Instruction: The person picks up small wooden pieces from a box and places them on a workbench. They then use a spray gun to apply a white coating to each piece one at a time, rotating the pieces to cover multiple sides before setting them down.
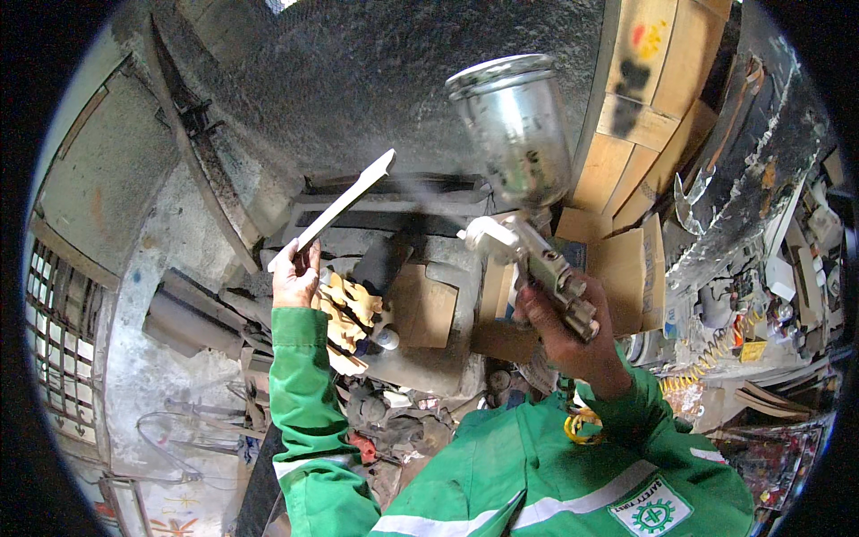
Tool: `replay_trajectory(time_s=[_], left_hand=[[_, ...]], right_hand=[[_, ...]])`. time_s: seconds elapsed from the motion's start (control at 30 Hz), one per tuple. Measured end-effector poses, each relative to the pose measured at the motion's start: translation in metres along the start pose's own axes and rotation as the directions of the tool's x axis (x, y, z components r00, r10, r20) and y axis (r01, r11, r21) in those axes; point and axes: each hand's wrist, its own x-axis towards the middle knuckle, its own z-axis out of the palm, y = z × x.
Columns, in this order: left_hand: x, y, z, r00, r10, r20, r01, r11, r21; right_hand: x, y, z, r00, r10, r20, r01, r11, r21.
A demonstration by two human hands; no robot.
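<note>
My left hand (293, 279) grips the lower end of a flat pale wooden strip (344, 204), held up at a slant toward the upper right. My right hand (570, 329) is closed on the handle of a metal spray gun (535, 259) with a silver cup (517, 125) on top. The gun's white nozzle (479, 237) points left toward the strip, and a faint mist hangs between them. Both arms wear green sleeves with reflective bands.
Yellow-stained gloves (347, 313) lie on a grey, paint-crusted stand (407, 268) below the strip. Cardboard sheets (640, 98) lean at the right, beside cluttered shelves (787, 295). A coiled yellow hose (707, 358) runs at the right. A barred window (58, 331) is at the left.
</note>
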Motion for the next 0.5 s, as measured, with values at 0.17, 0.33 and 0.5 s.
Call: replay_trajectory(time_s=[0.17, 0.33, 0.5], left_hand=[[0.008, 0.008, -0.013, 0.987, -0.161, -0.007, 0.154, 0.957, -0.245], [0.004, 0.026, -0.023, 0.994, -0.091, -0.061, 0.087, 0.993, -0.075], [-0.003, 0.042, -0.023, 0.953, -0.259, -0.159, 0.235, 0.960, -0.155]], right_hand=[[-0.013, -0.005, -0.010, 0.939, 0.097, 0.331, -0.114, 0.993, 0.032], [-0.015, -0.006, -0.015, 0.980, 0.024, 0.197, 0.003, 0.991, -0.137], [-0.010, -0.003, -0.015, 0.986, 0.080, 0.148, -0.091, 0.993, 0.070]])
